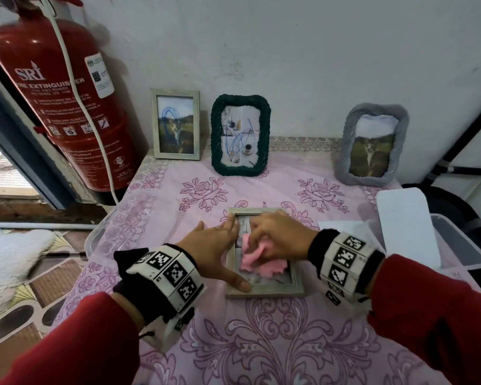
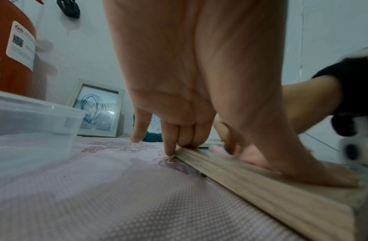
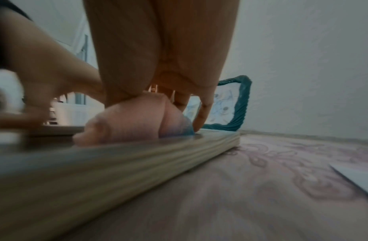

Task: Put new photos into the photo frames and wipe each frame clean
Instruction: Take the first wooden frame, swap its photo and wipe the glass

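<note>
— What covers the bench (image 1: 261,343)?

— A pale pink cloth with mauve roses and scrolls, and a beige lace-patterned strip along the far edge.

— And the frames?

— The lying frame (image 1: 264,290) is whitewashed wood grain, like the small standing frame (image 1: 175,124). The rope frame (image 1: 240,136) is dark green, the ribbed frame (image 1: 372,145) grey.

— The wiping cloth (image 1: 257,257)?

— Soft pink.

— Anything else?

— A red fire extinguisher (image 1: 59,107) with white lettering, red sleeves (image 1: 433,315), and black-and-white checkered markers on the wristbands (image 1: 172,270).
</note>
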